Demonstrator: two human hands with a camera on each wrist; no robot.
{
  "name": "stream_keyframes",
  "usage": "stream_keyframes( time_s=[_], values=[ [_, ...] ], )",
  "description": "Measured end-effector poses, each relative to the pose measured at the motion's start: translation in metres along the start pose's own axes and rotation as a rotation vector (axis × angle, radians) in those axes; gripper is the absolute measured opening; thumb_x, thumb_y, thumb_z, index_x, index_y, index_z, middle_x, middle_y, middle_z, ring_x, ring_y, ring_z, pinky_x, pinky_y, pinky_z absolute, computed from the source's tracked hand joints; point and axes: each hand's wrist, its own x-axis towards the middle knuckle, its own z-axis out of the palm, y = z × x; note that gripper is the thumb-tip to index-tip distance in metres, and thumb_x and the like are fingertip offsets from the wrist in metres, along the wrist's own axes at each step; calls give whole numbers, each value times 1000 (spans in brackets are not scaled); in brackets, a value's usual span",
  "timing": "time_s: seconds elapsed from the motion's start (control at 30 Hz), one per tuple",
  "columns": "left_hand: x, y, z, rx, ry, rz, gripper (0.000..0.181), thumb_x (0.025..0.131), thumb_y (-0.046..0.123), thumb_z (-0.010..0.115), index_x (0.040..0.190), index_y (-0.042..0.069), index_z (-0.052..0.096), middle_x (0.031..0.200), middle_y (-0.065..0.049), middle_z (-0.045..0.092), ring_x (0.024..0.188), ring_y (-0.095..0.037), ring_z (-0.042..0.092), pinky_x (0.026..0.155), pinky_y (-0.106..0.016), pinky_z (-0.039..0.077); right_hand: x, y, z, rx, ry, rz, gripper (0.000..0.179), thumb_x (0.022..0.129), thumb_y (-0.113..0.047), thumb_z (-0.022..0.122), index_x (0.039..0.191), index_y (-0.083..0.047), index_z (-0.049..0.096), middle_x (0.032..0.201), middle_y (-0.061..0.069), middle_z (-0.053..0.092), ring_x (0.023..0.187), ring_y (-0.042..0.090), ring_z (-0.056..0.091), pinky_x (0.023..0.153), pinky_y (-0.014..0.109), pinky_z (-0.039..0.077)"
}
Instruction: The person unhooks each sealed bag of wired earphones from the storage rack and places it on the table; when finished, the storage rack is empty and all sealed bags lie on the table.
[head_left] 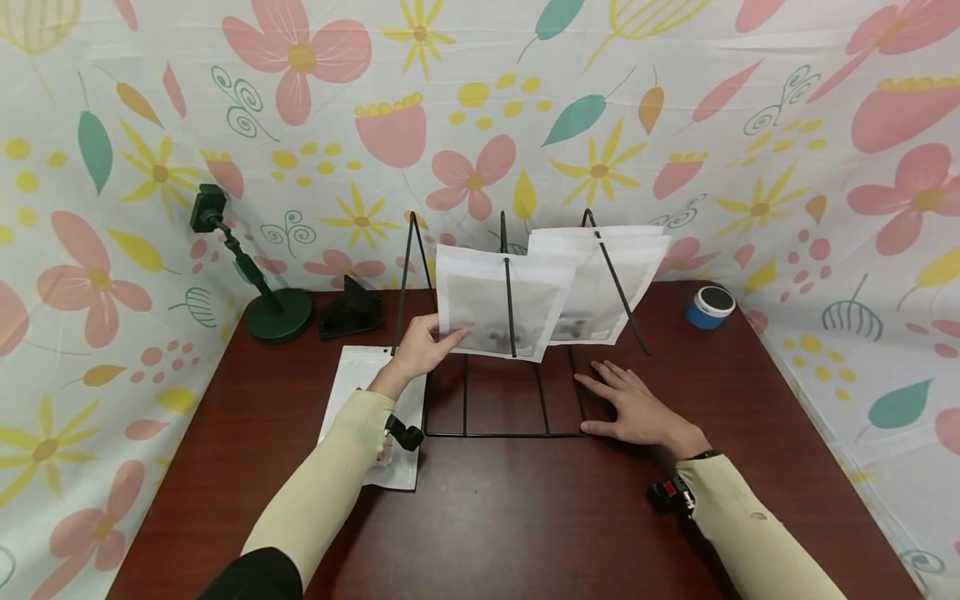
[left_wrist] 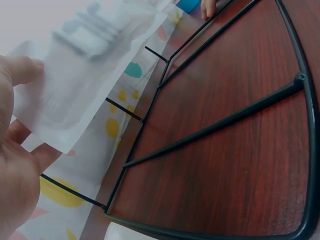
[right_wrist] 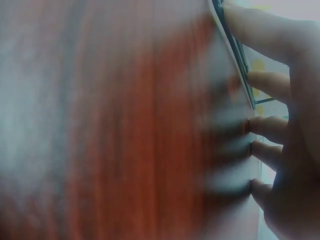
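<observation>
Although white-edged, greyish packet [head_left: 476, 296]

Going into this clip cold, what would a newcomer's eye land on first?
Probably the floral backdrop, its pink, yellow and teal shapes spreading behind the dark table. Next come the white packets among the wires of the black rack near the centre, where the left hand pinches the left packet near its lower left edge. The right hand lies at the rack's front right corner.
</observation>
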Motion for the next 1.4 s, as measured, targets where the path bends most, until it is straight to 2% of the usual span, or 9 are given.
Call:
stream_keyframes(
  time_s=[0.27, 0.5, 0.63, 0.8, 0.9, 1.03, 1.13, 1.23, 1.4],
  values=[
    [-4, -1, 4, -7, 30, 27, 19, 92, 5, 66, 108, -4, 72, 105, -21, 72, 92, -28, 70, 73, -26, 53, 0, -1, -1, 5, 0, -2, 83, 84, -59, 67, 151, -19, 39, 158, 23, 25, 146, 45, 17, 112, 66, 13],
    [-2, -36, 14, -55, 46, 69, 20, 92, 14, 68, 107, 2, 75, 102, -15, 74, 87, -16, 69, 70, -23, 53, -1, 0, 0, 5, 2, -3, 83, 84, -59, 67, 151, -18, 39, 158, 23, 24, 146, 44, 17, 112, 66, 13],
    [-6, -38, 18, -60, 50, 110, 19, 93, 14, 68, 106, 2, 75, 100, -15, 74, 82, -11, 68, 67, -23, 53, -1, 0, 0, 7, 2, -3, 83, 84, -59, 67, 151, -18, 39, 158, 23, 24, 146, 44, 17, 112, 67, 13],
    [-10, -34, 21, -57, 70, 109, 17, 91, 11, 69, 104, 2, 76, 97, -15, 75, 78, -5, 65, 65, -21, 51, -1, 0, 0, 11, 4, -3, 83, 84, -58, 67, 151, -18, 40, 157, 24, 25, 145, 45, 17, 112, 67, 13],
    [-13, -28, 21, -50, 76, 103, 16, 90, 7, 69, 102, -1, 75, 96, -17, 74, 77, -6, 65, 65, -24, 51, -1, 0, -1, 11, 5, -3, 83, 84, -58, 67, 150, -18, 40, 157, 24, 25, 145, 46, 17, 112, 67, 13],
    [-21, -6, 18, -43, 74, 131, 15, 89, 1, 68, 102, -6, 73, 97, -21, 73, 80, -13, 68, 66, -30, 54, -1, -1, -1, 11, 4, 1, 83, 84, -58, 67, 150, -18, 40, 157, 24, 25, 145, 46, 17, 112, 67, 13],
    [-27, 9, 15, -35, 68, 151, 15, 89, -2, 66, 102, -8, 72, 98, -22, 73, 84, -17, 70, 68, -30, 55, -1, -1, -2, 14, -1, 5, 83, 84, -59, 67, 151, -18, 40, 157, 24, 25, 145, 45, 17, 112, 66, 12],
    [-30, 12, 14, -41, 65, 148, 16, 89, -2, 66, 102, -8, 72, 100, -22, 73, 87, -20, 71, 69, -27, 55, -1, -1, -2, 17, -4, 10, 83, 84, -58, 67, 151, -19, 40, 158, 24, 24, 146, 46, 16, 112, 66, 12],
    [-34, 12, 16, -56, 78, 164, 15, 88, -3, 67, 102, -8, 73, 98, -22, 73, 81, -19, 69, 64, -25, 52, -1, -2, -3, 16, -5, 10, 82, 84, -58, 67, 151, -18, 40, 158, 24, 24, 146, 45, 16, 112, 66, 12]
  ],
)
